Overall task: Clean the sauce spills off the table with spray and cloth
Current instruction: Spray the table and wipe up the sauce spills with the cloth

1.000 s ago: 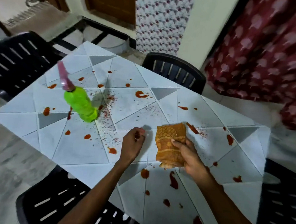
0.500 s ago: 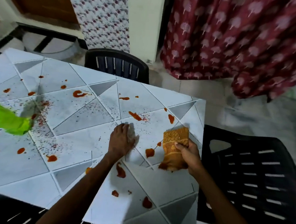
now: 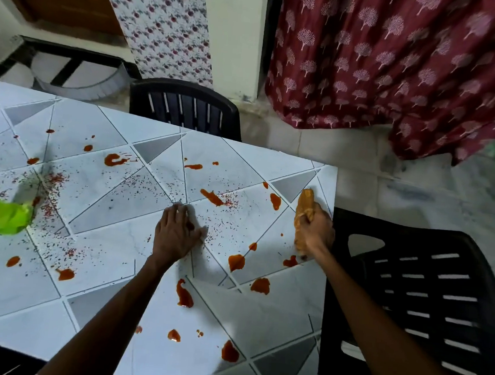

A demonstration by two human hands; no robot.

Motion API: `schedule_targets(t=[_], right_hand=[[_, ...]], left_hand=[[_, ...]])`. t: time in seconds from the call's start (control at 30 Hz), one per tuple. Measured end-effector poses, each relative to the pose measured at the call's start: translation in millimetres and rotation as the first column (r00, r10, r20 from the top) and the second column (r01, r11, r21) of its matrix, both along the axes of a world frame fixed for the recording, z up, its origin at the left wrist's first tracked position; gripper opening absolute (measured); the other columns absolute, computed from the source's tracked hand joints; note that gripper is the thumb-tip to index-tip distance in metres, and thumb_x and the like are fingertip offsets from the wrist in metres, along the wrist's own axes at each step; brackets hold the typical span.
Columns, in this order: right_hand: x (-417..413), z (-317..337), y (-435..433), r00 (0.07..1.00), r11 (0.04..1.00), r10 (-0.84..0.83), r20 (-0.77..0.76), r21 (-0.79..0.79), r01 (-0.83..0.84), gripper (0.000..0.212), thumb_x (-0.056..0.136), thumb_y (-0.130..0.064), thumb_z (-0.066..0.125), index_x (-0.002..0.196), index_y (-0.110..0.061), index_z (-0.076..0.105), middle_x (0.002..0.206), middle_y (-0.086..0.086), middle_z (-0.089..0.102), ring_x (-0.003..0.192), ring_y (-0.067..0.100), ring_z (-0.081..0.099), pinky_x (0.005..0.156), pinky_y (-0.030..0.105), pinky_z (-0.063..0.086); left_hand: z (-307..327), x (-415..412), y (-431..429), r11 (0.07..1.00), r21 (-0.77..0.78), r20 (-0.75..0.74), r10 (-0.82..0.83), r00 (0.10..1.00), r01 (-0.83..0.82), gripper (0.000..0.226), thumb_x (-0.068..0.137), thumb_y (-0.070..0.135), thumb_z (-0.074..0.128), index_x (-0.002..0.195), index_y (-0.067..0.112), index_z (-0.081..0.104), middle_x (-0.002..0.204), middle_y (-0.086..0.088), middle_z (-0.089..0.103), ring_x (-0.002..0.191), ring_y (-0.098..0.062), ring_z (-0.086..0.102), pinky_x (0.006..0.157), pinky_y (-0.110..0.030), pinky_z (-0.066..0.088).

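Many red sauce spills dot the tiled counter in front of you. Your left hand lies flat and spread on the counter, palm down, holding nothing. Your right hand is closed around the orange cloth, bunched near the counter's right edge, just beside a small spill. You have the green spray bottle at the far left edge of view, well apart from both hands. Black chairs stand around the counter.

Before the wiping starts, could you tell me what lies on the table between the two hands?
In the head view, fine red specks and bare tabletop separate the flat left hand from the right hand gripping the cloth.
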State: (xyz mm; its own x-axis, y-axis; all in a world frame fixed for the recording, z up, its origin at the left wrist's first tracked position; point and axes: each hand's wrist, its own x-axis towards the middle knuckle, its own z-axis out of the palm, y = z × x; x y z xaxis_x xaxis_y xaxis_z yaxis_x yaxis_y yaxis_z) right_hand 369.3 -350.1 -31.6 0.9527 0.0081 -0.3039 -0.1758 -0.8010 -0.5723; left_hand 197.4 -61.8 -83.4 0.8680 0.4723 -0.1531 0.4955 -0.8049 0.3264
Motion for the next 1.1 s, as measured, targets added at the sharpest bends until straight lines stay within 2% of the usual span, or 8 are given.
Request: schedule_targets(t=[0.1,0.23,0.4,0.57,0.8,0.87,1.0,1.1], right_hand=[[-17,-17,35,0.996,0.996,0.071,-0.063,0.063,-0.067,0.040,0.098,-0.026,0.057,0.138,-0.021,0.054,0.126,0.012,0.065,0.115,0.037,0.062,0.096,0.044,0.052],[-49,-28,100,0.966,0.963,0.258,-0.019,0.084,-0.256,0.045,0.101,-0.020,0.053,0.145,-0.017,0.050,0.140,0.013,0.054,0.119,0.035,0.057,0.095,0.038,0.047],[-84,-36,173,0.924,0.904,0.378,-0.061,0.239,-0.355,0.048,0.099,-0.022,0.050,0.146,-0.024,0.048,0.140,0.013,0.053,0.119,0.034,0.057,0.097,0.046,0.051],[-101,-35,210,0.881,0.868,0.454,-0.134,0.289,-0.404,0.045,0.099,-0.024,0.055,0.144,-0.020,0.051,0.135,0.012,0.055,0.120,0.031,0.056,0.102,0.043,0.048],[-69,-6,179,0.966,0.922,0.219,-0.138,0.352,-0.158,0.040,0.100,-0.022,0.058,0.140,-0.015,0.054,0.128,0.006,0.062,0.115,0.021,0.057,0.101,0.040,0.049],[-45,3,158,0.980,0.936,0.151,-0.129,0.337,-0.100,0.038,0.100,-0.022,0.059,0.137,-0.016,0.056,0.126,0.006,0.063,0.114,0.021,0.058,0.101,0.040,0.050],[10,12,127,0.999,0.964,-0.005,-0.040,0.267,0.016,0.037,0.097,-0.017,0.063,0.134,-0.012,0.060,0.123,0.009,0.067,0.108,0.023,0.061,0.094,0.031,0.047],[45,11,114,0.998,0.976,-0.065,0.009,0.210,0.062,0.035,0.097,-0.017,0.061,0.131,-0.014,0.062,0.126,0.010,0.067,0.112,0.025,0.061,0.096,0.032,0.046]], left_hand=[[-3,5,22,1.000,0.002,-0.002,-0.031,1.000,0.031,0.091,0.084,0.076,0.039,0.147,0.011,0.035,0.153,-0.015,0.035,0.141,-0.033,0.031,0.112,-0.050,0.036],[-4,8,48,0.985,0.039,-0.015,-0.170,0.985,0.171,0.080,0.090,0.070,0.035,0.149,0.016,0.036,0.156,-0.012,0.033,0.143,-0.032,0.030,0.113,-0.048,0.035],[-3,2,78,0.963,0.080,0.032,-0.262,0.965,0.259,0.065,0.097,0.050,0.038,0.142,0.004,0.045,0.145,-0.022,0.046,0.134,-0.039,0.042,0.107,-0.050,0.043],[-16,-7,107,0.980,-0.005,0.043,-0.196,0.980,0.197,0.062,0.098,0.054,0.039,0.143,0.011,0.043,0.148,-0.015,0.043,0.136,-0.033,0.040,0.105,-0.048,0.043],[-20,-9,112,0.993,-0.036,0.101,-0.109,0.989,0.113,0.060,0.096,0.053,0.040,0.142,0.014,0.044,0.150,-0.009,0.041,0.135,-0.030,0.041,0.107,-0.047,0.040],[-22,-9,112,0.994,-0.035,0.103,-0.099,0.990,0.103,0.060,0.096,0.052,0.040,0.142,0.015,0.044,0.150,-0.009,0.041,0.135,-0.029,0.040,0.106,-0.047,0.038],[-25,-9,112,0.994,-0.049,0.118,-0.087,0.989,0.093,0.059,0.095,0.051,0.040,0.143,0.016,0.043,0.150,-0.008,0.040,0.136,-0.028,0.038,0.107,-0.048,0.035],[-26,-9,116,0.993,-0.084,0.124,-0.070,0.990,0.081,0.059,0.095,0.050,0.043,0.145,0.018,0.041,0.152,-0.007,0.039,0.137,-0.028,0.037,0.108,-0.048,0.035]])
